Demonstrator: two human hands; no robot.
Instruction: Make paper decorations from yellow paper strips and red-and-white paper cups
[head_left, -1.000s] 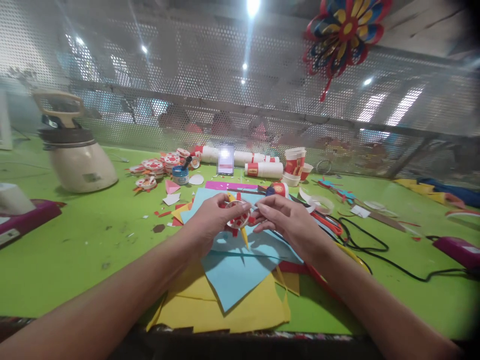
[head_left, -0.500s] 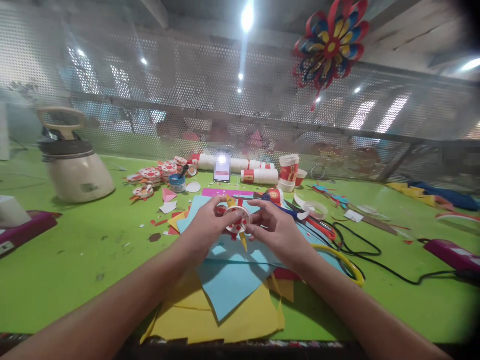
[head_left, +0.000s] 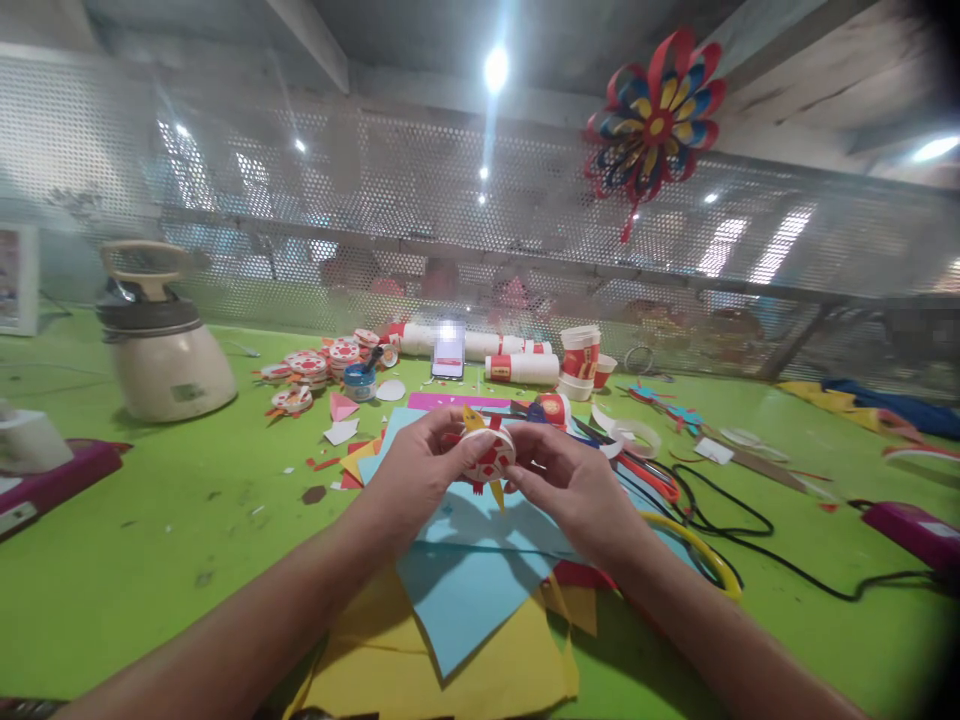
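Observation:
Between my two hands is a small paper turtle [head_left: 491,459], a round white cup piece with red patches, yellow points at top and bottom and small red feet. My left hand [head_left: 420,468] grips its left side, thumb pressed on the patterned face. At the right rim, the thumb and fingers of my right hand [head_left: 574,478] close on the turtle's edge; the exact contact is partly hidden. Beneath both hands lie light blue paper sheets [head_left: 459,590], with yellow paper [head_left: 375,655] under them.
Several similar turtles [head_left: 307,365] lie at back left beside a blue jar [head_left: 360,382]. A phone [head_left: 448,352] stands before stacked paper cups [head_left: 521,369]. Right of my hands are scissors with orange handles [head_left: 660,478], a yellow ring [head_left: 705,550] and black cable [head_left: 802,585].
The camera has tilted up a little, so the table sits lower in view. My right fingers have come closer against the turtle's rim, and its patterned face shows more fully.

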